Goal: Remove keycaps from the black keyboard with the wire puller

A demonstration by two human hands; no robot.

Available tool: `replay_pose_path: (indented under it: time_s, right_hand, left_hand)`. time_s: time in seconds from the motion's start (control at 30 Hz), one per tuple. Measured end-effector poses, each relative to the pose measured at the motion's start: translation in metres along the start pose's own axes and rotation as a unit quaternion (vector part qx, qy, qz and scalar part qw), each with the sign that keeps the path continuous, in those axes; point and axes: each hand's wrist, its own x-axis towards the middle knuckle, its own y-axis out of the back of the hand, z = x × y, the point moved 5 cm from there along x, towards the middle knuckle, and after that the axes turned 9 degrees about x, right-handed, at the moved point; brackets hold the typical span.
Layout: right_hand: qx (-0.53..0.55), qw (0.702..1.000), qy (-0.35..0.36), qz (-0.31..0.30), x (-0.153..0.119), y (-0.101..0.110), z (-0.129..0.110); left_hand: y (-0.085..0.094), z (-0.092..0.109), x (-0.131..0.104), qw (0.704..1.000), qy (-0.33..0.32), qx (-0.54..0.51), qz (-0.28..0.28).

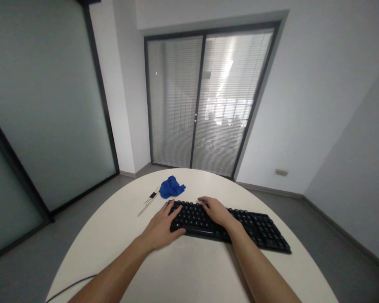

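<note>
A black full-size keyboard point(255, 229) lies at a slant on the round table. My left hand point(161, 227) grips its left end, thumb along the front edge and fingers spread over the corner keys. Over the upper middle keys is my right hand point(216, 211), its fingers bent together at the rear edge. Something small and pale shows by those fingertips, too hidden to name. Behind the left end sits a crumpled blue cloth point(170, 187). Left of the cloth lies a small wire tool with a black middle point(153, 195), beside a thin pale strip point(144, 209).
The cream round table point(113, 227) has a curved edge on both sides. A dark cable point(71, 286) runs over its front left, partly behind my left forearm. Beyond stand a glass partition with blinds point(177, 105), frosted panels point(47, 105) and a white wall point(318, 105).
</note>
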Motion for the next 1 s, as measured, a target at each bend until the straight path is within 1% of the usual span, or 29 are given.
replay_pose_path:
  time_s: [0.13,0.3,0.5,0.63,0.77,0.87,1.0]
  right_hand:
    - [0.003,1.0,0.031,-0.003,-0.004,0.008,-0.012]
    - [0.003,0.996,0.078,-0.048,-0.009,0.005,-0.021]
    - [-0.083,0.992,0.067,-0.063,-0.017,0.001,-0.028]
    - [-0.097,0.989,0.075,-0.077,-0.033,0.003,-0.042]
    - [-0.069,0.985,0.124,-0.095,-0.054,0.005,-0.054]
    - [-0.047,0.985,0.141,-0.087,-0.069,0.007,-0.057]
    - [-0.051,0.986,0.135,-0.084,-0.082,0.009,-0.059]
  left_hand:
    - [0.001,0.001,-0.001,1.0,0.003,-0.003,-0.001]
    - [0.0,0.001,-0.001,1.0,0.002,-0.007,0.004]
    - [-0.002,0.001,-0.001,1.0,0.007,0.004,-0.003]
    - [0.0,0.002,-0.002,1.0,0.007,0.015,-0.003]
    - [0.002,0.003,-0.005,1.0,0.009,0.008,-0.003]
    - [0.001,0.005,-0.005,1.0,0.011,0.002,-0.003]
    - [-0.001,0.007,-0.004,1.0,0.008,0.004,-0.003]
